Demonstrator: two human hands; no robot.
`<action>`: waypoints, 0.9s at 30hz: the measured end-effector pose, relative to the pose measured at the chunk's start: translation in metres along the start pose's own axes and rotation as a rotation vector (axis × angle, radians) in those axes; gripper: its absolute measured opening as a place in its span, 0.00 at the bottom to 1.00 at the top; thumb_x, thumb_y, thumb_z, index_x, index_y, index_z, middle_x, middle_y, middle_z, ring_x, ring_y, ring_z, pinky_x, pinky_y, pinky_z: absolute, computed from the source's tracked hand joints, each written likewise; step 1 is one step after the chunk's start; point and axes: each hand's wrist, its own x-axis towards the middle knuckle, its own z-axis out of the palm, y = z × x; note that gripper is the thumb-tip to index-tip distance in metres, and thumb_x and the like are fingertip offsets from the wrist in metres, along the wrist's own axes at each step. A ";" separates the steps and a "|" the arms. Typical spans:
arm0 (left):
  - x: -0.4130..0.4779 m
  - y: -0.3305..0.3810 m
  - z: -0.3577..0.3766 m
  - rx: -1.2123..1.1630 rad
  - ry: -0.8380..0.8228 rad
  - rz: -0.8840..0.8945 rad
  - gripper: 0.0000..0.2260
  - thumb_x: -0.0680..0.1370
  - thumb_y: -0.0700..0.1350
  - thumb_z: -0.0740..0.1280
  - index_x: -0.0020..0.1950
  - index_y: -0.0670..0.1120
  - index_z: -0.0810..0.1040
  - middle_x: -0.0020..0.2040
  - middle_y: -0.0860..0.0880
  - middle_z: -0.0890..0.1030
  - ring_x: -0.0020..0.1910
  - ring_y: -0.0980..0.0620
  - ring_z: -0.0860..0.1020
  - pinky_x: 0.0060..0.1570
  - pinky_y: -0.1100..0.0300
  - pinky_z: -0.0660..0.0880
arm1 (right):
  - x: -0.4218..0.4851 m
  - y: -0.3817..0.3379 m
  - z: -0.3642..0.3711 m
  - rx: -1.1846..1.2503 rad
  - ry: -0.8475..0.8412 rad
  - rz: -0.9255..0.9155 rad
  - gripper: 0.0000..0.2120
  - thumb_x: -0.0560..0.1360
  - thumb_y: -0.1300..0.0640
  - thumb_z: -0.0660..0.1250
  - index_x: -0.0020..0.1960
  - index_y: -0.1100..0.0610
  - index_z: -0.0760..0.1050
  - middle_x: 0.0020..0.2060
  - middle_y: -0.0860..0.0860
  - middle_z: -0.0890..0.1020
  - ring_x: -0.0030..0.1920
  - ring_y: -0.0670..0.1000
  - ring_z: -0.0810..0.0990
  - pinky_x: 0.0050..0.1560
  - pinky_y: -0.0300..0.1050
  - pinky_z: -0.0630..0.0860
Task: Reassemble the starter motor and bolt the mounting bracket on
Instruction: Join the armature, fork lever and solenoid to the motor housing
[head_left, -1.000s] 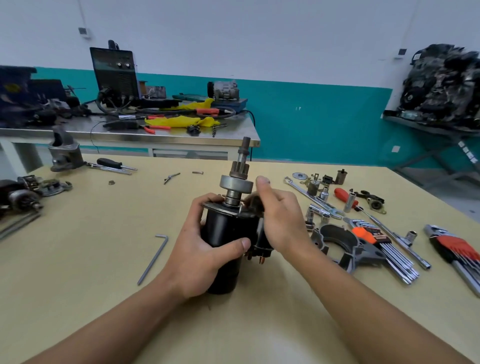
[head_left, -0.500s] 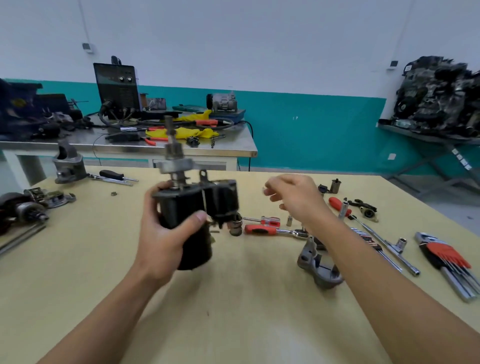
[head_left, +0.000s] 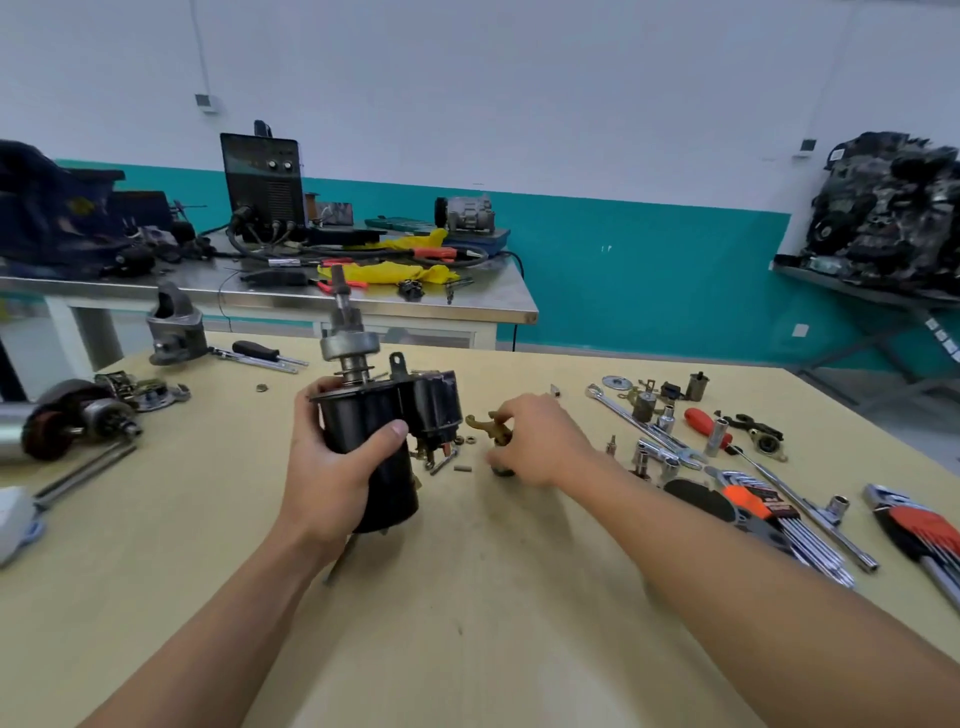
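Observation:
My left hand (head_left: 337, 462) grips the black starter motor body (head_left: 384, 447) upright above the wooden table (head_left: 467, 597), its shaft and pinion gear (head_left: 347, 338) pointing up and the black solenoid (head_left: 436, 405) on its right side. Just to the right, my right hand (head_left: 540, 441) pinches a small brass-coloured fork lever (head_left: 491, 423) at table level. A grey cast nose housing (head_left: 174, 327) stands at the table's far left. A dark mounting bracket (head_left: 701, 501) lies by my right forearm, partly hidden.
Small bolts and nuts (head_left: 457, 457) lie under the solenoid. Wrenches, sockets and a red screwdriver (head_left: 701, 421) crowd the right side, with hex key sets (head_left: 919, 530) further right. Another armature (head_left: 67, 421) lies at the left edge. A steel bench (head_left: 363, 306) stands behind.
My right hand has dropped from mid-air to the table and taken hold of the brass fork lever. My left hand still holds the starter, now a little further right and lower.

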 end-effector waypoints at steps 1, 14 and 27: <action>-0.001 -0.001 0.001 0.012 -0.023 0.002 0.31 0.61 0.52 0.80 0.60 0.62 0.72 0.47 0.53 0.84 0.40 0.44 0.84 0.36 0.42 0.83 | -0.002 0.003 0.001 0.066 0.034 0.010 0.16 0.74 0.55 0.75 0.61 0.56 0.81 0.52 0.53 0.83 0.47 0.52 0.82 0.52 0.48 0.81; -0.031 -0.012 0.043 -0.001 -0.407 -0.073 0.30 0.61 0.46 0.81 0.59 0.55 0.72 0.51 0.45 0.84 0.48 0.43 0.84 0.51 0.41 0.81 | -0.069 0.031 -0.092 0.909 0.065 -0.368 0.12 0.81 0.59 0.65 0.49 0.46 0.85 0.41 0.50 0.82 0.45 0.47 0.80 0.43 0.46 0.82; -0.037 -0.010 0.046 -0.096 -0.548 -0.072 0.33 0.65 0.45 0.82 0.66 0.58 0.72 0.58 0.42 0.82 0.56 0.40 0.82 0.51 0.48 0.80 | -0.071 0.023 -0.057 0.636 0.122 -0.368 0.10 0.78 0.50 0.70 0.59 0.41 0.78 0.39 0.34 0.83 0.43 0.38 0.80 0.45 0.29 0.72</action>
